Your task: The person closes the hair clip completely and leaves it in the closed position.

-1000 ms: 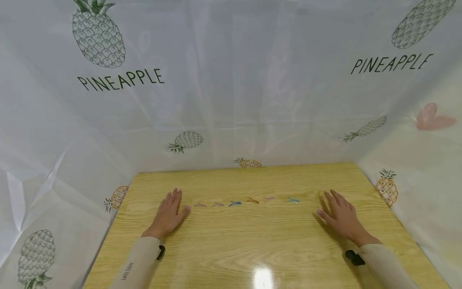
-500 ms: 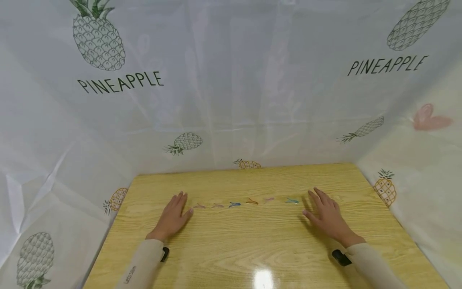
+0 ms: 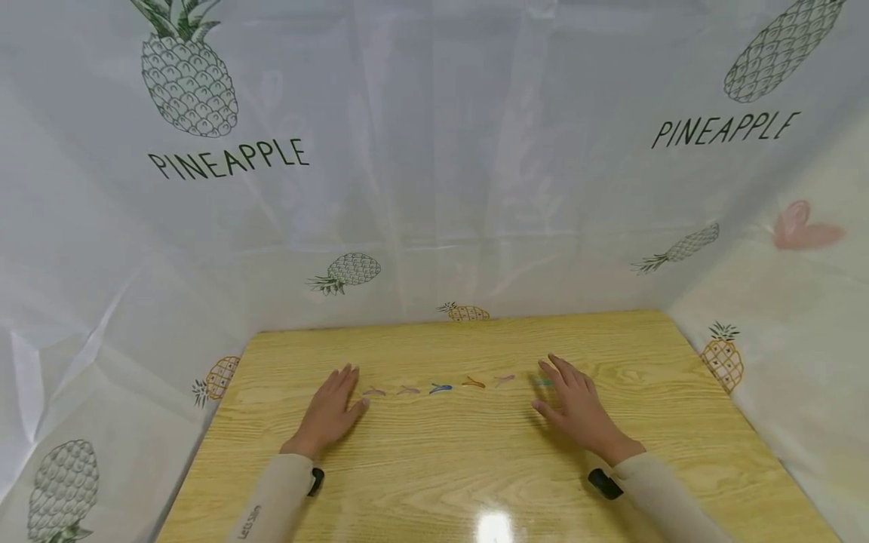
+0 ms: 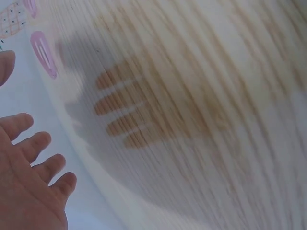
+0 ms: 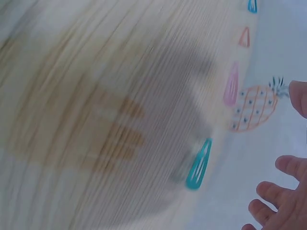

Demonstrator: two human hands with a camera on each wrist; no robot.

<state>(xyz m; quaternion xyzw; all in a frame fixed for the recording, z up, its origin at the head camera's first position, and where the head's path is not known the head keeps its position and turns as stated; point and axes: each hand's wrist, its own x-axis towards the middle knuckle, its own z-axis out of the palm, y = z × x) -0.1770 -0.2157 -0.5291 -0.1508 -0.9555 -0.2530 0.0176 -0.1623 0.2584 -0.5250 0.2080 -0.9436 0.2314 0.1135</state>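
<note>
Hovering near slim, tapered teal clip point(image 5: 197, 172): right hand point(image 3: 579, 413), loosely spread. Left hand point(image 3: 327, 413) outspread too.

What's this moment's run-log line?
left hand: empty, beside pink clip | right hand: empty, near teal clip | hair clips: rowed on table

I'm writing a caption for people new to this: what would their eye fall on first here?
In the head view, probably the large pineapple drawing and the word PINEAPPLE, upper left on the white backdrop. Then the row of colourful hair clips across the wooden table. The left hand and right hand flank it, the right partly hiding the teal clip.
</note>
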